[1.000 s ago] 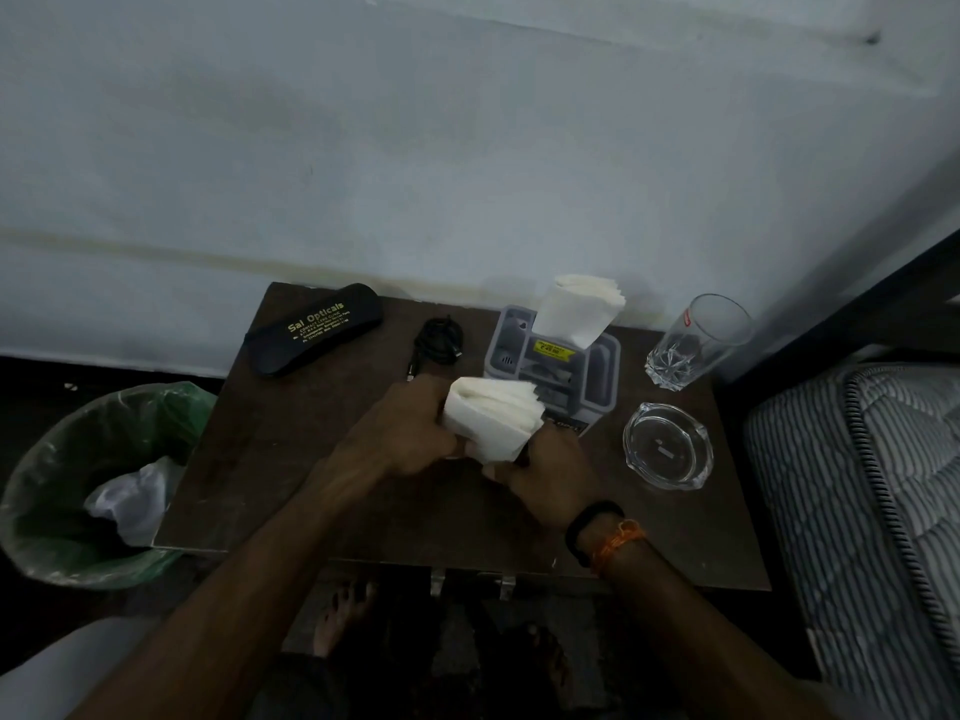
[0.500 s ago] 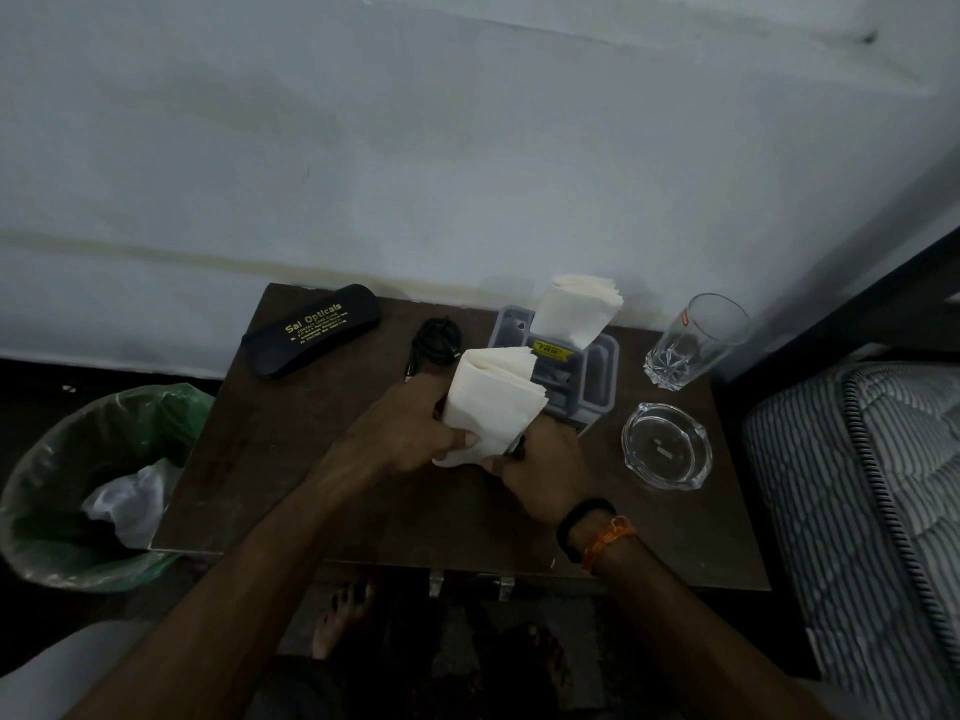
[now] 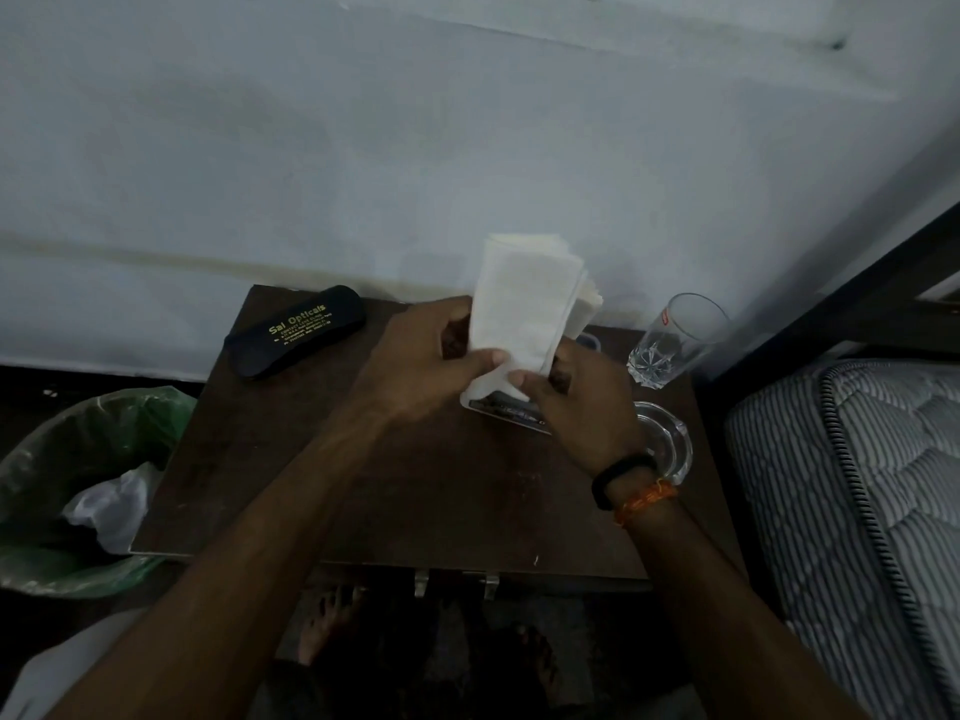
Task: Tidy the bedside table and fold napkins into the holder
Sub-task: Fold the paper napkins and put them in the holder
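A stack of white folded napkins (image 3: 524, 298) stands upright above the back middle of the dark wooden bedside table (image 3: 270, 459). My left hand (image 3: 421, 366) grips its lower left edge, thumb across the front. My right hand (image 3: 576, 402) pinches its lower right corner. The grey napkin holder (image 3: 511, 410) lies mostly hidden behind the napkins and my hands; only its front edge shows. More napkins (image 3: 589, 304) peek out behind the held stack.
A black glasses case (image 3: 296, 330) lies at the back left of the table. A clear drinking glass (image 3: 675, 340) and a glass ashtray (image 3: 670, 444) are at the right. A green-lined bin (image 3: 78, 485) stands left, a mattress (image 3: 857, 511) right.
Both hands have lifted the napkin stack up and back, turning it upright over the holder. The holder and the black cable are now hidden behind the hands.
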Tool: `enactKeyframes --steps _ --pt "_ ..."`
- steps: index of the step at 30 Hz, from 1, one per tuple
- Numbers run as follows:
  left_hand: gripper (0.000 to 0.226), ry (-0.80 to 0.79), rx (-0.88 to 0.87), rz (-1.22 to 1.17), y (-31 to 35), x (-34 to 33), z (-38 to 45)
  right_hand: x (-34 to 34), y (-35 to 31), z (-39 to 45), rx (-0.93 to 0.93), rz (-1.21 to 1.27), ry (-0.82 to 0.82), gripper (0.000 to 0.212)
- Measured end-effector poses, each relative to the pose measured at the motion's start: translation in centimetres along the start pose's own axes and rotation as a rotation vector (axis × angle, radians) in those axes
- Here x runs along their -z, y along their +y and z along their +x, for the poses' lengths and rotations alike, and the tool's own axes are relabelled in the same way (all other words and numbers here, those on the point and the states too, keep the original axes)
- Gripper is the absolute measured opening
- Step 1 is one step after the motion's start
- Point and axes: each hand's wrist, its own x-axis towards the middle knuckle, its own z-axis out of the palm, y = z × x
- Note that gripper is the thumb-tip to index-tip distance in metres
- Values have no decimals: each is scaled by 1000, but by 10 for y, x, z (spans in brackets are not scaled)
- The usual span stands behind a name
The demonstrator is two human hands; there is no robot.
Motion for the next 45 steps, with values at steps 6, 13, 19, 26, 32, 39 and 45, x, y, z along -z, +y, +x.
enactKeyframes --steps 6,13,19,26,32,39,45 --pt "13 67 -32 34 8 -19 16 12 20 11 -70 39 149 25" --pt "19 115 -50 157 -8 -32 22 11 33 18 -107 -44 130 22" --pt "25 167 -68 211 -10 -42 27 6 34 22 -134 -63 140 23" --pt "25 184 -118 321 -9 -46 28 1 37 26 -151 -119 203 20" --pt "7 192 -144 430 -3 -51 27 -1 40 26 -179 -182 192 19" --pt "7 215 -132 420 -4 -52 26 -11 35 22 -74 -145 283 33" --pt "7 208 -150 440 -7 -55 27 -16 33 20 -103 -125 294 45"
